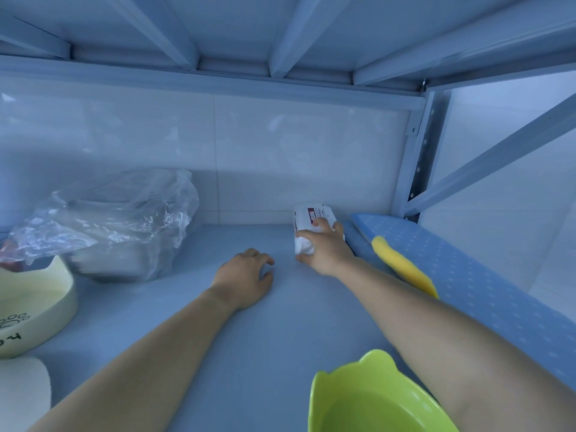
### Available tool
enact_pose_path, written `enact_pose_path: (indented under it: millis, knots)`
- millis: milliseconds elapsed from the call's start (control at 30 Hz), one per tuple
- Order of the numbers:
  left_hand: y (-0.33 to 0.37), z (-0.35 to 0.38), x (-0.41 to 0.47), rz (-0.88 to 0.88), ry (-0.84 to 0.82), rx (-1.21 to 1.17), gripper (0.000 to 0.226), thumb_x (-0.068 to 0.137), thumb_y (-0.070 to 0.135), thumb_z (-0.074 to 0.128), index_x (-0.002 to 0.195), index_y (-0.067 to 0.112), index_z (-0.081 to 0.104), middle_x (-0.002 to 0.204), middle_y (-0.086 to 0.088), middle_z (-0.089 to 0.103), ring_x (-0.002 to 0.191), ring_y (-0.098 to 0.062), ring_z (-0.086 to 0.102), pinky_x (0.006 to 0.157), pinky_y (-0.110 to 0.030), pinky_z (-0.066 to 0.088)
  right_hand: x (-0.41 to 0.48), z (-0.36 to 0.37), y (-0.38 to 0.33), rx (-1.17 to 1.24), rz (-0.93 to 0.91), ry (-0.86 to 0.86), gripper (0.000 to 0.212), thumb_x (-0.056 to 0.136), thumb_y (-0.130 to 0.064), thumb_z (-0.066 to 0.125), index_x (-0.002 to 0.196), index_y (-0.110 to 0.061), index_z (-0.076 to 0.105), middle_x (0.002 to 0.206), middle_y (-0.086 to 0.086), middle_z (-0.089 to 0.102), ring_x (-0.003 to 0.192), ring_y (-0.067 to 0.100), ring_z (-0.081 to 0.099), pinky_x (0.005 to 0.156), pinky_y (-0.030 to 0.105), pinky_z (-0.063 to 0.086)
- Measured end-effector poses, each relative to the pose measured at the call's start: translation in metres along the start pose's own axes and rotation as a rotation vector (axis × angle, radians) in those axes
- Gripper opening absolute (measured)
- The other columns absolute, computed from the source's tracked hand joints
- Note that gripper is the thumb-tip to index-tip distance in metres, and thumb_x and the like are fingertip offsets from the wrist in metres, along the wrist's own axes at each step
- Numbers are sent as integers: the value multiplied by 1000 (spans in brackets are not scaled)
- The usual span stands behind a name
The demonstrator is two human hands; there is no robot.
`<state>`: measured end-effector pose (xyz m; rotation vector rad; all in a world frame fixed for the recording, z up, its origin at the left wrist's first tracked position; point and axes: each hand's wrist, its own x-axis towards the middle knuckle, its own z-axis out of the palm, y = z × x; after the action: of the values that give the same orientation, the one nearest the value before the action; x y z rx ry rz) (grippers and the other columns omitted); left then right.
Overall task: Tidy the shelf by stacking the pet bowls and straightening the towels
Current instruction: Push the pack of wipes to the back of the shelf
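Right hand (324,247) grip closed over white wrapped roll (308,227) at shelf (249,322) back, long axis front-to-back, beside blue towel (467,275) | left hand (246,275) flat, holding nothing | my read: green bowl (367,397) and cream bowl (34,307) well apart, unstacked; towels not yet straightened

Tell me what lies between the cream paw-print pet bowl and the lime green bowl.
In the head view, only the left forearm crosses the bare shelf between the cream bowl and green bowl.
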<state>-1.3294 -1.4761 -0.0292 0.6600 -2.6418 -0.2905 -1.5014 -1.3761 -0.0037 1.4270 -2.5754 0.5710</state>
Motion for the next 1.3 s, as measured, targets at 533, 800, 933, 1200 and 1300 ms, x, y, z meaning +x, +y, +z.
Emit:
enact_pose_path:
  millis: [533, 800, 933, 1200, 1300]
  knots:
    - [5, -2, -7, -30, -20, -41, 29, 92, 26, 43, 117, 25, 57, 125, 1, 52, 113, -19, 50, 95, -33, 43, 10, 8, 2, -20, -148, 27, 36, 93, -18, 50, 124, -36, 51, 149, -1, 22, 134, 32, 13, 97, 44, 41]
    - [4, -1, -7, -31, 2, -37, 27, 90, 26, 44, 112, 26, 59, 120, 3, 54, 108, -18, 53, 90, -32, 45, 18, 4, 0, -61, -163, -63, 46, 91, -25, 52, 133, -39, 40, 151, 0, 13, 137, 33, 5, 103, 41, 38]
    - [5, -3, -7, -7, 39, 3, 26, 89, 27, 44, 110, 27, 59, 116, 5, 56, 106, -17, 54, 83, -29, 46, 9, -3, -2, -45, -143, -137, 58, 91, -26, 51, 141, -41, 26, 155, -4, 4, 140, 30, -1, 107, 40, 33]
    - [7, -32, -18, 88, 116, 121, 29, 85, 27, 49, 112, 35, 54, 116, 12, 54, 105, -13, 52, 72, -25, 41, -18, -14, -30, 67, -296, -129, 59, 89, -34, 57, 141, -35, 30, 150, -5, 24, 136, 19, 20, 106, 33, 30]
    - [-1, -58, -28, 153, 164, 167, 29, 84, 23, 52, 109, 37, 57, 113, 16, 56, 103, -11, 54, 74, -25, 45, -25, -24, -48, 127, -357, -149, 59, 88, -35, 58, 141, -32, 33, 145, -4, 32, 132, 15, 33, 105, 28, 32]
